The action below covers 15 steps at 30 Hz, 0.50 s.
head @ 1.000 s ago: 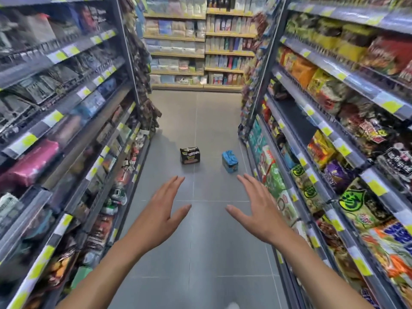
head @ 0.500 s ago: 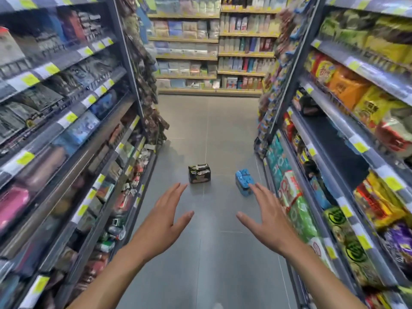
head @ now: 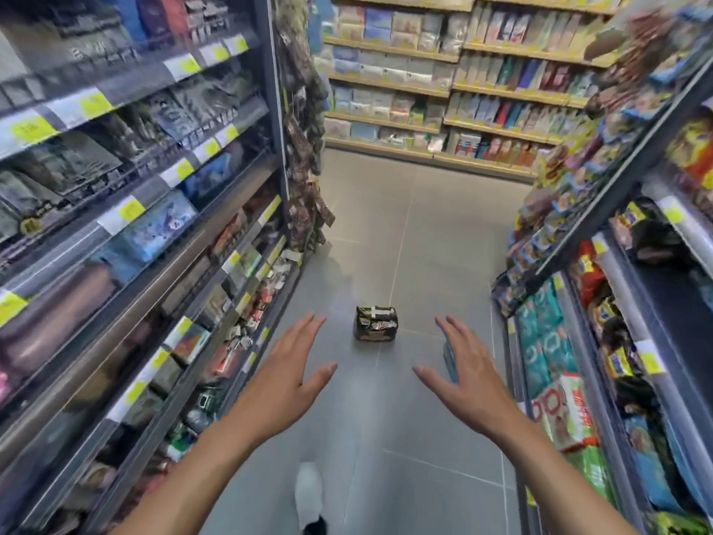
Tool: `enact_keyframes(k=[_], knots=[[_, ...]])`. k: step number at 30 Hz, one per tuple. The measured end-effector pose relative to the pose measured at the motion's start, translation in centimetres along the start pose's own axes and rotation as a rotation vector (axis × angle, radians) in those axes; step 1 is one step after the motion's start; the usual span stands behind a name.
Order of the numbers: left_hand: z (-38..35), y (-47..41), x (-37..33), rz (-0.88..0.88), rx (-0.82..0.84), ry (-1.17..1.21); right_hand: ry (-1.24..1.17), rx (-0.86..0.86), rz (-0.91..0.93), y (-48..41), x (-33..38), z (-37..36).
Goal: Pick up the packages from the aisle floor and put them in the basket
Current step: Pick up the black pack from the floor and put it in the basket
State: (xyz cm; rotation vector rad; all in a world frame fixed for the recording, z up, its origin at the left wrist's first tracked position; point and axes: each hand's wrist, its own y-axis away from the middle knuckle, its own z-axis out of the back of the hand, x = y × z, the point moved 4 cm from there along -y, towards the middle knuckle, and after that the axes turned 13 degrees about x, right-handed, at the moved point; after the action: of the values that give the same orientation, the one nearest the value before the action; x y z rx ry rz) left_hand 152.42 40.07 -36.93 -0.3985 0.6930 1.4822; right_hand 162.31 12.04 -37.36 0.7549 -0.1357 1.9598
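A dark package (head: 375,324) with pale markings stands on the grey aisle floor (head: 416,241), straight ahead between my hands. A blue package (head: 450,359) lies to its right, mostly hidden behind my right hand, with only a thin edge showing. My left hand (head: 287,374) is stretched forward, fingers spread, holding nothing, left of the dark package and nearer to me. My right hand (head: 465,374) is also spread and empty, in front of the blue package. No basket is in view.
Stocked shelves line the aisle, a left shelf unit (head: 162,233) and a right shelf unit (head: 602,303), leaving a narrow floor strip. Hanging goods (head: 304,148) jut out at the left unit's end. A far shelf wall (head: 443,90) crosses the aisle end. My white shoe (head: 308,492) is below.
The view has moved forward down the aisle, so both packages are nearer. The blue package has slipped behind my right hand. Both hands stay spread and empty. A shoe has come into view.
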Motion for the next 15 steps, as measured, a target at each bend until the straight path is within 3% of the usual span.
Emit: enact_keyframes(k=[8, 15], knots=[[7.0, -15.7, 4.4, -0.006, 0.019, 0.006, 0.012, -0.009, -0.014, -16.1, 0.3, 4.8], [8.8, -28.8, 5.6, -0.016, 0.093, -0.024, -0.02, -0.029, -0.081, -25.2, -3.1, 8.9]])
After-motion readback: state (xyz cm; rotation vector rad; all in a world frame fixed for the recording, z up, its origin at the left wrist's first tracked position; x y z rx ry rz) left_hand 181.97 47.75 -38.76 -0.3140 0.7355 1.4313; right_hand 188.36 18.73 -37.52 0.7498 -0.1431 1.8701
